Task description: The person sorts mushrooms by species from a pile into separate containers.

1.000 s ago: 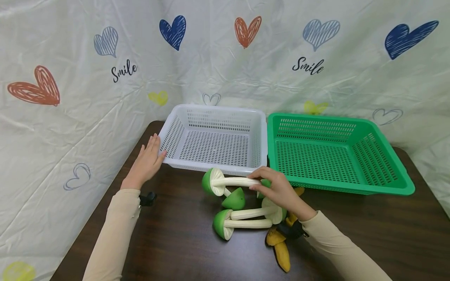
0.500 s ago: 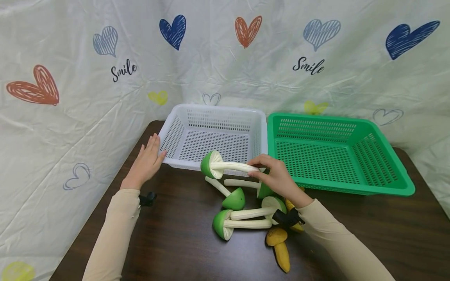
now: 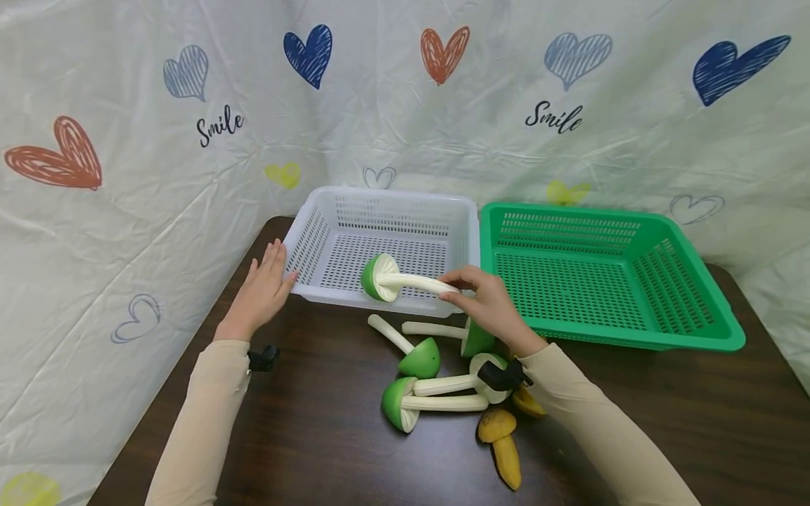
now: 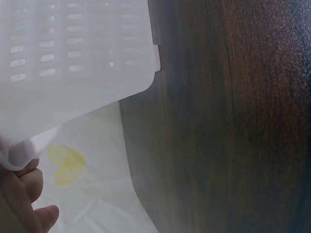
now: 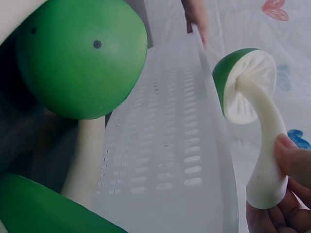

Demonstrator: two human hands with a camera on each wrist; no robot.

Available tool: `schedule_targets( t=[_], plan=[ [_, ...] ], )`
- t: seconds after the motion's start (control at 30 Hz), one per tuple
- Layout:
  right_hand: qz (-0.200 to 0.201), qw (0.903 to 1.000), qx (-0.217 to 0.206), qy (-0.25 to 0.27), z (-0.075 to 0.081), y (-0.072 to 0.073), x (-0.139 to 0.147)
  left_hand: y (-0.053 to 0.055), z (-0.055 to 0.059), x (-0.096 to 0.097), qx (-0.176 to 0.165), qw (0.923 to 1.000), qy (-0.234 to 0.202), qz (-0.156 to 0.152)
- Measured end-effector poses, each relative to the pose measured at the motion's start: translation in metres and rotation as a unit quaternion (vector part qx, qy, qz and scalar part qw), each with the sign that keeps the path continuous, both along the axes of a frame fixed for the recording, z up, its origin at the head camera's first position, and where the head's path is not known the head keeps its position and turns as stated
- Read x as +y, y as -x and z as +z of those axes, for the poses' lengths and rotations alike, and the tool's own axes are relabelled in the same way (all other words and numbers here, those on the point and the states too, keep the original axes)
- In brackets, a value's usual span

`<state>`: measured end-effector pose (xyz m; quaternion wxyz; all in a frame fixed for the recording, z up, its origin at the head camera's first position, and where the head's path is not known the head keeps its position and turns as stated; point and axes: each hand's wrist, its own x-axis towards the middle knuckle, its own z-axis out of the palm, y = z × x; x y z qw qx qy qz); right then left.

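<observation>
My right hand pinches the stem end of a green-capped toy mushroom, held lying sideways over the front rim of the white basket. In the right wrist view, thumb and fingers close round the pale stem of this mushroom. My left hand rests with straight fingers against the left rim of the basket; in the left wrist view its fingers show at the rim. Several more green mushrooms lie on the table in front of the basket.
A green basket stands right beside the white one. Yellow toy mushrooms lie on the dark table near my right forearm, one partly hidden by it. A white cloth with printed hearts hangs behind.
My right hand has lifted the green mushroom from among the others and moved it up and forward over the white basket's front rim. My left hand stays at the basket's left rim.
</observation>
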<state>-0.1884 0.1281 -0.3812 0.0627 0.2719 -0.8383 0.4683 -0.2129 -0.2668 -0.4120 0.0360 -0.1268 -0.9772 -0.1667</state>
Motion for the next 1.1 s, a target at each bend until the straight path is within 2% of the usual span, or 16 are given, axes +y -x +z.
schedule_targets(
  t=[0.43, 0.77, 1.1],
  plan=[
    [-0.035, 0.9987, -0.023, -0.029, 0.001, 0.015, -0.011, 0.001, -0.001, -0.002, -0.004, 1.0, 0.006, -0.001],
    [-0.045, 0.9963, -0.054, -0.049, 0.001, 0.027, -0.022, 0.002, -0.003, 0.0, 0.005, 1.0, 0.001, 0.0],
    [-0.041, 0.994, -0.049, -0.089, -0.002, 0.037, -0.032, 0.001, -0.005, -0.002, 0.009, 1.0, -0.003, 0.0]
  ],
)
